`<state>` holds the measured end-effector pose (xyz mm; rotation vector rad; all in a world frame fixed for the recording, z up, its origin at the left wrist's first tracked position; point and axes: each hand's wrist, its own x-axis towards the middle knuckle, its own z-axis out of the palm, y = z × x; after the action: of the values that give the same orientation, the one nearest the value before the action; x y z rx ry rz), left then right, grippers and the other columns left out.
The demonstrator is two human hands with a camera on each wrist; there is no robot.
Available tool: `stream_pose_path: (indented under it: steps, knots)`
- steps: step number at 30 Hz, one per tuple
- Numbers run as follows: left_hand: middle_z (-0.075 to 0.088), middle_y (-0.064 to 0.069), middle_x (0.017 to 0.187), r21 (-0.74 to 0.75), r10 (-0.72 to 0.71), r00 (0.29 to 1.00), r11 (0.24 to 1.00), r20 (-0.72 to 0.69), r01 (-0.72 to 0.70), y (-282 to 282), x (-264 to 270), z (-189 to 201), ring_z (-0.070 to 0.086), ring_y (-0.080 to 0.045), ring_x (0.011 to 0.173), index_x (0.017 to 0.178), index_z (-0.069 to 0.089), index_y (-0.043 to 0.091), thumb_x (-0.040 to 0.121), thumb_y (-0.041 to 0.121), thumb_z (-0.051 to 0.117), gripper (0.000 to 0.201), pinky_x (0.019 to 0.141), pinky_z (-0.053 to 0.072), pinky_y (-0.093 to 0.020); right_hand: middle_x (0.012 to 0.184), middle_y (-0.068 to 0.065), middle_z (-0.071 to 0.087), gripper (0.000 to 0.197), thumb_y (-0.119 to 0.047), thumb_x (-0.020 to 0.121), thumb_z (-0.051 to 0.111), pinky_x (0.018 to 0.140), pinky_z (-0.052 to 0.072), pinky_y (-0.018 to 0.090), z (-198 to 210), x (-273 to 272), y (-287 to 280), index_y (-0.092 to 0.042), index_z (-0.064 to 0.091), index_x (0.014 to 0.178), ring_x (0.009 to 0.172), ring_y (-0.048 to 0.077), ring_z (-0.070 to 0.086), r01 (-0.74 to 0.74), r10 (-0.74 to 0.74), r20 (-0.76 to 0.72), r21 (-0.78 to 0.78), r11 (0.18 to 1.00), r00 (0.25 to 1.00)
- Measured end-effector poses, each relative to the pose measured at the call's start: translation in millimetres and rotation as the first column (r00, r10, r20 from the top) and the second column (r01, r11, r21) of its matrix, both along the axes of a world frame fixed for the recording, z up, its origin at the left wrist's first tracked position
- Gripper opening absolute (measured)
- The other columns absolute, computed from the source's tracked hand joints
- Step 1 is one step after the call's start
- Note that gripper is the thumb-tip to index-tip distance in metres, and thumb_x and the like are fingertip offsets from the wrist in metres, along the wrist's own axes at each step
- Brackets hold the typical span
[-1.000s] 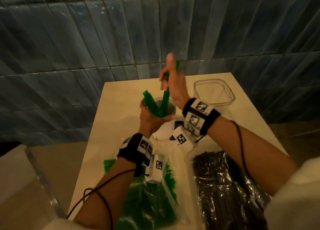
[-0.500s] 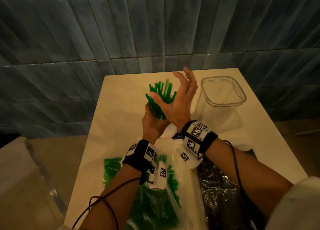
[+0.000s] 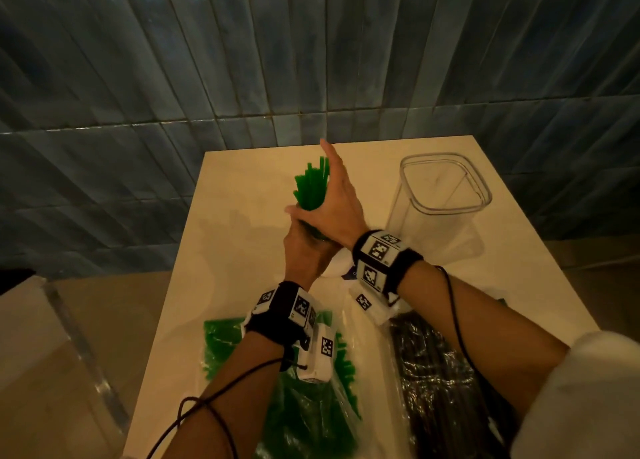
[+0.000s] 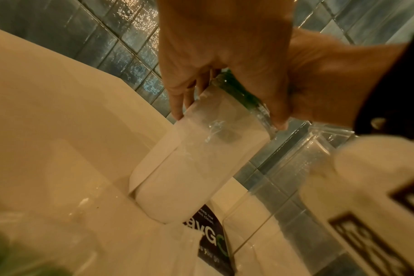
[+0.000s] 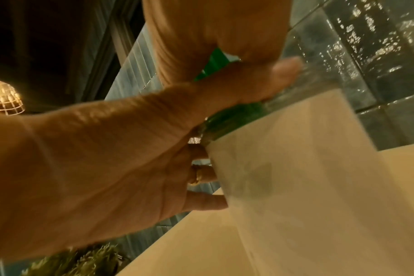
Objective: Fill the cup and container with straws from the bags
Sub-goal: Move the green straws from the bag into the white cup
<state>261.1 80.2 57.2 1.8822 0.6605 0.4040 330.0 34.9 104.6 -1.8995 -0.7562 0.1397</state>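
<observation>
My left hand grips a clear cup with a white sleeve, held tilted over the table. A bunch of green straws sticks out of it. My right hand lies flat against the right side of the bunch, fingers straight up and thumb across its base. In the left wrist view my left hand wraps round the upper part of the cup. In the right wrist view the cup and a bit of green straw show under my right hand.
An empty clear square container stands at the back right of the pale table. A bag of green straws and a bag of black straws lie at the near edge under my forearms. A tiled wall rises right behind the table.
A second ago my right hand held a straw over the cup. It has let go and now lies flat against the straws, which stand gathered in one bunch.
</observation>
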Motion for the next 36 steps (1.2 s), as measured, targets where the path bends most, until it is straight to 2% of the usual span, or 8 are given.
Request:
stream_pose_path:
  steps: [4,10,14,20,24,28,30,36]
  knots:
    - [0.060,-0.011,0.124,-0.003,0.022,0.999,1.000,-0.035,-0.022,-1,0,4,0.058,-0.027,0.110,0.135,0.033,0.012,0.073,0.025,0.078,0.078,0.073,0.039,-0.017,0.122,0.010,0.058,0.072,-0.008,0.079,0.070,0.099,0.044,0.031,5,2,12,-0.022,0.034,0.140,0.110,0.023,0.055,0.004,-0.004,0.004,-0.008,1.000,1.000]
    - [0.061,-0.008,0.120,0.019,0.009,1.000,1.000,-0.022,-0.009,-1,1,1,0.060,-0.024,0.106,0.130,0.035,0.014,0.072,0.028,0.078,0.073,0.072,0.039,-0.019,0.113,0.009,0.061,0.039,-0.003,0.080,0.067,0.086,0.046,0.017,13,3,16,-0.009,0.054,0.116,0.097,0.013,0.054,-0.072,0.050,0.192,0.109,0.991,0.980]
    - [0.060,-0.012,0.122,-0.007,0.000,1.000,1.000,-0.029,-0.001,1,1,2,0.058,-0.028,0.110,0.135,0.035,0.010,0.074,0.020,0.077,0.074,0.081,0.044,-0.026,0.108,0.006,0.064,0.052,-0.012,0.077,0.071,0.092,0.050,0.037,-2,2,2,-0.016,0.050,0.125,0.095,0.018,0.060,-0.128,0.130,0.113,-0.030,0.991,0.985]
    - [0.025,-0.007,0.152,-0.076,0.003,1.000,0.997,-0.015,-0.004,4,-24,3,0.031,-0.019,0.136,0.147,0.002,0.013,0.057,0.039,0.087,0.127,0.109,0.028,-0.027,0.150,-0.001,0.033,0.095,-0.039,0.072,0.078,0.104,0.021,0.016,24,-10,-28,-0.028,0.019,0.146,0.135,0.011,0.032,-0.102,0.098,0.073,0.060,0.993,0.993]
    - [0.023,-0.005,0.148,-0.083,0.073,0.983,0.993,-0.168,-0.088,-23,-87,-10,0.031,-0.024,0.133,0.140,0.017,0.023,0.067,0.043,0.080,0.099,0.110,0.031,-0.036,0.112,-0.007,0.052,0.036,-0.036,0.085,0.061,0.089,0.043,0.015,14,-40,-84,-0.025,0.045,0.116,0.103,0.003,0.052,0.138,-0.191,0.088,0.415,0.899,0.978]
    - [-0.002,-0.006,0.155,-0.006,-0.203,0.763,0.967,-0.613,0.253,-53,-143,-47,0.002,-0.036,0.143,0.139,0.015,0.024,0.061,0.082,0.055,0.105,0.115,0.014,-0.054,0.091,-0.014,0.057,0.009,-0.019,0.094,0.052,0.075,0.049,0.016,-37,-82,-125,-0.028,0.053,0.093,0.080,-0.008,0.054,-0.072,0.042,-0.244,-0.117,0.990,0.969]
    - [-0.028,-0.008,0.152,0.032,-0.221,0.646,0.934,-0.731,0.356,-59,-153,-61,-0.021,-0.036,0.140,0.138,0.013,0.023,0.069,0.079,0.051,0.096,0.112,-0.002,-0.055,0.101,-0.010,0.058,0.011,-0.019,0.095,0.052,0.085,0.049,0.019,-64,-97,-135,-0.021,0.059,0.102,0.086,-0.004,0.052,-0.371,0.224,-0.351,-0.443,0.816,0.909]
    - [-0.006,-0.018,0.155,0.132,-0.173,0.725,0.930,-0.667,0.343,-60,-159,-70,-0.013,-0.037,0.142,0.124,0.030,0.016,0.097,0.034,0.031,0.033,0.115,0.005,-0.054,0.129,0.000,0.051,0.034,-0.012,0.089,0.054,0.103,0.042,0.028,-111,-118,-116,-0.019,0.056,0.122,0.114,0.013,0.049,-0.540,0.467,-0.281,-0.541,0.644,0.839]
